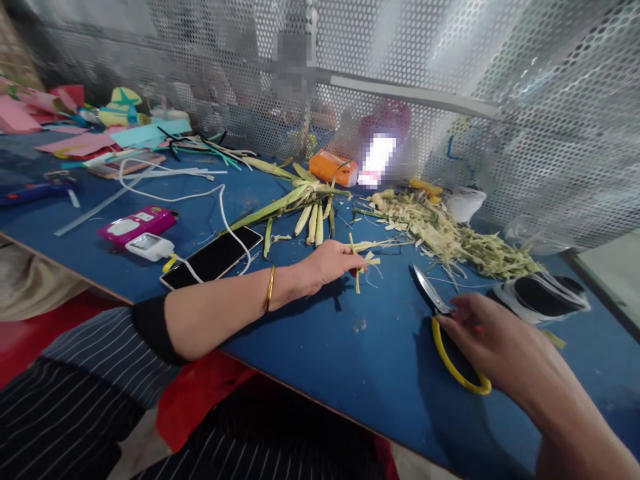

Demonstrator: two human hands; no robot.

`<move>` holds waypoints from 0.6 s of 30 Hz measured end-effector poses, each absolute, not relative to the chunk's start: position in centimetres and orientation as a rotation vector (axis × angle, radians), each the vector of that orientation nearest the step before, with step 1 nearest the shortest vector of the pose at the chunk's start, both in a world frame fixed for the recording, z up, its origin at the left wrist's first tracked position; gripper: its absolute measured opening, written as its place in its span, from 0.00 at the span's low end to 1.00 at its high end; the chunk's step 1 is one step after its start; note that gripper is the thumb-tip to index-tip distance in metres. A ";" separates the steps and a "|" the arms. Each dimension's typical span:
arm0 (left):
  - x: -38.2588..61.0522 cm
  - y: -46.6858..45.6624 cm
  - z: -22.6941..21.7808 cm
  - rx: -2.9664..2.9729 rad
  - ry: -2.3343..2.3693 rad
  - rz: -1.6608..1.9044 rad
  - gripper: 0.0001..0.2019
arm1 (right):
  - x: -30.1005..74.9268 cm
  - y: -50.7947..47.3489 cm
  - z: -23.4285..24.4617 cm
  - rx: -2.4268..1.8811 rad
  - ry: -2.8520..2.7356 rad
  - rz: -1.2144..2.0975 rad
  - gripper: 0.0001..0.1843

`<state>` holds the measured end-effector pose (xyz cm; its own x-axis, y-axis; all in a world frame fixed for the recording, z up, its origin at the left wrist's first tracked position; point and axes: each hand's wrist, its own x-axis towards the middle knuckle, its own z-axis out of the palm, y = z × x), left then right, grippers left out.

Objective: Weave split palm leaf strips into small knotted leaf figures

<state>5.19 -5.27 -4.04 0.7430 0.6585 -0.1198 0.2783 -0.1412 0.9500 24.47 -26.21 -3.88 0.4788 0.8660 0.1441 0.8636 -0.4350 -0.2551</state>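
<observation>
the left hand point(327, 267) pinches crossed pale strips point(358, 281) between thumb and fingertips, over the counter point(320, 347); the right hand point(493, 333) grips the scissors point(430, 291) near the pivot, apart from the strips. a light pinch right at the crossing should stop slipping, with the blades best kept clear of the fingertips. the left forearm point(225, 303) reaches across, palm down; the right wrist bends inward. beyond lie a leafy husk bunch point(311, 195) and a shredded pile point(433, 230).

Moderate light; a pixelated white patch point(379, 157) glares at upper centre, sheen streaks the mesh point(400, 50), the right hand point(500, 347) shadows the counter point(310, 353), wide-angle distortion stretches the edges.
</observation>
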 end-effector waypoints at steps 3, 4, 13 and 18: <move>5.2 -5.1 -3.9 1.705 0.745 0.395 0.10 | 23.9 -29.0 -6.0 -2.512 -1.628 -0.096 0.19; 5.2 -5.1 -3.8 1.671 0.758 0.391 0.09 | 23.6 -29.6 -6.5 -2.502 -1.670 -0.135 0.18; 4.9 -5.1 -3.2 1.492 0.817 0.335 0.09 | 24.6 -28.7 -5.6 -2.727 -1.483 0.056 0.30; 5.0 -4.5 -3.0 1.485 0.860 0.365 0.10 | 25.4 -29.0 -5.7 -2.490 -1.141 0.382 0.31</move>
<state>4.99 -4.46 -3.04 0.6646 0.6952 -0.2741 0.2862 0.1020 0.9527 25.39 -29.01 -5.68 0.6347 0.7677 -0.0887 0.6663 -0.6018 -0.4404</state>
